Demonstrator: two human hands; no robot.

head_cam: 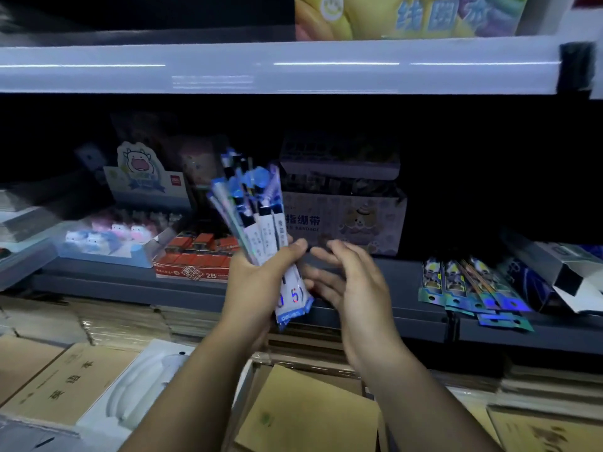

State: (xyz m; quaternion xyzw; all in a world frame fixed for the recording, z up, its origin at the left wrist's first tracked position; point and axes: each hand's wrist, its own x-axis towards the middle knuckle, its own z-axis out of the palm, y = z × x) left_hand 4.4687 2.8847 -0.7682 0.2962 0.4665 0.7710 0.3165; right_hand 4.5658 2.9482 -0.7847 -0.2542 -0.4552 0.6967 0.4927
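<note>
A red pencil box is sitting left of our grip. Our left hand is clutching a bundle of pen packs, which is fanning upward from the fist. Just right of it, our right hand is hovering with fingers spread, holding nothing. Farther right, loose packs are lying on the shelf.

You're in stationery shop. Signs: long display shelf with white front rail; open retail boxes, cow-figure tray, red 2B box, bandage carton; hang-hole pen packs; stacked exercise books below; sealed pen bundle.
</note>
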